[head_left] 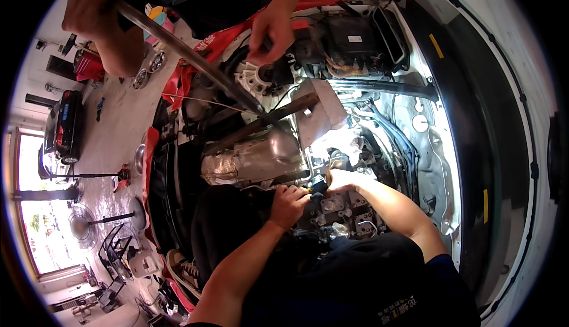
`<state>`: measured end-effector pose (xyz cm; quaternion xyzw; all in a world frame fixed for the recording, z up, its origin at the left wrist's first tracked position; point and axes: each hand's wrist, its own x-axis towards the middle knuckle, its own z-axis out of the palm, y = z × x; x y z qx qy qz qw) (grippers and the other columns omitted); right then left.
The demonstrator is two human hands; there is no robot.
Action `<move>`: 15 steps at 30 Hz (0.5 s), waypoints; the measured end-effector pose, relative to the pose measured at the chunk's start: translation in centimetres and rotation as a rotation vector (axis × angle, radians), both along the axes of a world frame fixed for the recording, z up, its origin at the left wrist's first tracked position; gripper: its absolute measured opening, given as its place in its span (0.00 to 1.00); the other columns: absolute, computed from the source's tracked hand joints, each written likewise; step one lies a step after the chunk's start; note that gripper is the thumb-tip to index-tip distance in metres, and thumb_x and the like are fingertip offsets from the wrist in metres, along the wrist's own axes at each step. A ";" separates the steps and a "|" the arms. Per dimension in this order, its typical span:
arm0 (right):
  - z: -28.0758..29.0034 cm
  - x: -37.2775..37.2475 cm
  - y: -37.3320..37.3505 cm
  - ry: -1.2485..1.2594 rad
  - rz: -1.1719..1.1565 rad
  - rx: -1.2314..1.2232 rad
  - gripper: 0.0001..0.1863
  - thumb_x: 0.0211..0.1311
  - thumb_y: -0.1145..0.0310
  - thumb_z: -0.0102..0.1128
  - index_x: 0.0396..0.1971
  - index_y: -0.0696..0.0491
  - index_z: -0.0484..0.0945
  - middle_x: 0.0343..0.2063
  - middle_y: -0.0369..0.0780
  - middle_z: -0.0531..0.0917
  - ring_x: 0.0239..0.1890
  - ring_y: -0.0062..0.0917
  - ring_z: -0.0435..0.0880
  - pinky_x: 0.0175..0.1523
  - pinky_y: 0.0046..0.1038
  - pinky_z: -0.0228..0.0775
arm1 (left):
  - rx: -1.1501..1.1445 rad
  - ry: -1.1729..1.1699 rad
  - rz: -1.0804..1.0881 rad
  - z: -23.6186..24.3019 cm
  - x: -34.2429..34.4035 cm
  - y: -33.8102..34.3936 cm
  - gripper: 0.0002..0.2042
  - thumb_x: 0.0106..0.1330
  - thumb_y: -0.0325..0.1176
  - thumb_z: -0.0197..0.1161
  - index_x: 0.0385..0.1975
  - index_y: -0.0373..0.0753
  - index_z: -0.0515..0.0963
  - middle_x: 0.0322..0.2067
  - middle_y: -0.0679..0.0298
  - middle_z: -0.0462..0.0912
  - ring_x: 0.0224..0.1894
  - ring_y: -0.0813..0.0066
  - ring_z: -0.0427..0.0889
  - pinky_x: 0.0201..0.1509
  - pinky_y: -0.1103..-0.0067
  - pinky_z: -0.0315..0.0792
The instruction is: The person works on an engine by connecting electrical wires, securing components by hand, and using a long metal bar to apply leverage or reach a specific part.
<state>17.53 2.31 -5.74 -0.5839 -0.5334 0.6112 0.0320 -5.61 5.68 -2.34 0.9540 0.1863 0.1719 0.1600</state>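
My left hand (289, 205) is closed at the near side of the engine bay, its fingertips by a small dark part (318, 184) with a bit of yellow. What it grips, if anything, I cannot make out. Reaching in from the right, my right hand (342, 180) bends over the far side of that same part; glare and engine parts hide its fingertips. Just beyond both hands lies a silvery metal heat shield (261, 160). Below them are grey engine castings (341, 211).
Across the bay, another person's hand (95, 4) grips a long metal bar (184, 51) slanting down to a dark crossbar (255, 124). That person's other hand (272, 33) hangs over an alternator-like part (255, 78). A red cover (178, 84) lines the car's edge. Pipes and hoses (391, 125) run at right.
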 end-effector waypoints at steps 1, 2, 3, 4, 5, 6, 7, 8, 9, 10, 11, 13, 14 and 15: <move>0.2 0.6 -0.8 0.082 -0.096 0.056 0.28 0.38 0.45 0.73 0.19 0.59 0.80 0.16 0.37 0.79 0.20 0.22 0.75 0.26 0.27 0.67 | 0.002 -0.007 -0.001 -0.1 0.1 0.0 0.03 0.52 0.28 0.64 0.24 0.47 0.78 0.34 0.75 0.81 0.34 0.77 0.77 0.45 0.73 0.62; -1.5 0.6 -0.9 0.078 -0.101 0.055 0.28 0.38 0.45 0.73 0.19 0.59 0.80 0.16 0.37 0.79 0.20 0.22 0.75 0.26 0.27 0.67 | 0.009 -0.014 -0.001 0.0 0.1 0.0 0.03 0.51 0.28 0.64 0.24 0.46 0.78 0.34 0.75 0.81 0.34 0.77 0.77 0.45 0.73 0.62; -4.7 0.8 -1.3 0.068 -0.090 0.079 0.29 0.37 0.44 0.73 0.19 0.59 0.81 0.16 0.38 0.80 0.20 0.22 0.76 0.26 0.27 0.67 | 0.005 -0.034 0.002 -0.1 0.4 0.0 0.04 0.51 0.28 0.64 0.24 0.46 0.78 0.33 0.75 0.81 0.33 0.77 0.77 0.44 0.74 0.62; -6.7 0.9 -1.8 0.061 -0.076 0.101 0.30 0.36 0.43 0.73 0.20 0.60 0.81 0.17 0.39 0.80 0.20 0.22 0.76 0.26 0.27 0.68 | -0.004 -0.038 -0.001 -0.2 0.5 -0.2 0.04 0.51 0.28 0.64 0.24 0.46 0.78 0.33 0.75 0.81 0.33 0.77 0.77 0.44 0.74 0.62; -3.7 0.0 -0.4 -0.005 0.014 0.014 0.33 0.35 0.42 0.72 0.27 0.61 0.81 0.22 0.42 0.83 0.24 0.23 0.79 0.31 0.28 0.71 | -0.002 -0.012 0.011 -0.1 -0.4 0.1 0.04 0.51 0.27 0.63 0.25 0.47 0.80 0.33 0.76 0.81 0.33 0.78 0.77 0.45 0.74 0.63; -2.2 -0.1 -0.2 -0.001 0.013 0.011 0.33 0.35 0.42 0.72 0.27 0.61 0.81 0.22 0.42 0.83 0.24 0.23 0.79 0.31 0.28 0.71 | -0.002 -0.006 0.013 0.2 -0.5 0.2 0.05 0.51 0.27 0.62 0.26 0.47 0.81 0.33 0.77 0.81 0.34 0.78 0.77 0.45 0.74 0.63; -1.2 0.0 -0.2 0.007 0.001 0.011 0.34 0.35 0.42 0.72 0.29 0.61 0.81 0.24 0.43 0.84 0.27 0.25 0.81 0.33 0.29 0.72 | 0.001 -0.017 0.013 0.3 -0.4 0.2 0.05 0.51 0.27 0.62 0.26 0.47 0.81 0.32 0.77 0.80 0.33 0.79 0.77 0.45 0.74 0.63; -0.8 0.2 -0.3 0.010 -0.015 0.009 0.35 0.35 0.42 0.72 0.31 0.62 0.81 0.26 0.44 0.84 0.29 0.26 0.82 0.36 0.29 0.73 | -0.005 -0.020 0.007 0.3 -0.2 0.1 0.05 0.51 0.27 0.62 0.26 0.47 0.81 0.32 0.77 0.80 0.33 0.79 0.77 0.45 0.74 0.63; -1.4 0.3 -0.3 0.011 0.009 -0.015 0.35 0.35 0.43 0.72 0.32 0.62 0.82 0.29 0.46 0.85 0.32 0.30 0.83 0.40 0.31 0.74 | 0.003 -0.015 0.014 0.3 0.0 0.1 0.05 0.51 0.27 0.63 0.26 0.47 0.81 0.32 0.77 0.80 0.33 0.79 0.77 0.45 0.74 0.63; -1.8 0.4 -0.5 0.010 0.002 -0.019 0.35 0.35 0.43 0.72 0.32 0.62 0.82 0.29 0.46 0.85 0.32 0.30 0.83 0.40 0.31 0.74 | 0.012 -0.008 0.020 0.4 0.2 0.0 0.05 0.51 0.27 0.63 0.26 0.47 0.81 0.32 0.77 0.80 0.33 0.79 0.77 0.44 0.75 0.63; -2.2 0.5 -0.8 0.016 -0.009 -0.005 0.35 0.35 0.42 0.71 0.33 0.62 0.82 0.30 0.47 0.85 0.33 0.31 0.83 0.40 0.32 0.74 | 0.018 -0.024 0.000 0.3 0.3 -0.1 0.04 0.51 0.28 0.63 0.26 0.47 0.80 0.31 0.76 0.80 0.33 0.78 0.77 0.44 0.74 0.63; -4.0 0.3 -1.2 -0.025 -0.052 0.012 0.36 0.35 0.42 0.71 0.35 0.61 0.82 0.33 0.48 0.85 0.35 0.35 0.83 0.42 0.34 0.75 | 0.015 -0.038 0.002 0.1 0.6 -0.2 0.03 0.52 0.28 0.64 0.25 0.46 0.79 0.30 0.75 0.79 0.33 0.78 0.77 0.43 0.74 0.63; -4.4 0.0 -1.2 -0.027 -0.061 0.055 0.37 0.35 0.41 0.70 0.34 0.62 0.82 0.31 0.48 0.85 0.34 0.35 0.83 0.41 0.33 0.75 | 0.017 -0.035 0.022 -0.1 0.3 -0.1 0.03 0.52 0.28 0.65 0.24 0.46 0.78 0.29 0.75 0.79 0.33 0.78 0.77 0.42 0.73 0.63; -5.1 0.1 -1.3 0.011 -0.044 0.054 0.37 0.35 0.42 0.71 0.34 0.63 0.82 0.30 0.47 0.85 0.34 0.34 0.83 0.40 0.32 0.75 | 0.019 -0.049 0.020 -0.2 0.5 -0.1 0.04 0.51 0.28 0.65 0.23 0.46 0.78 0.28 0.74 0.79 0.32 0.77 0.77 0.42 0.73 0.63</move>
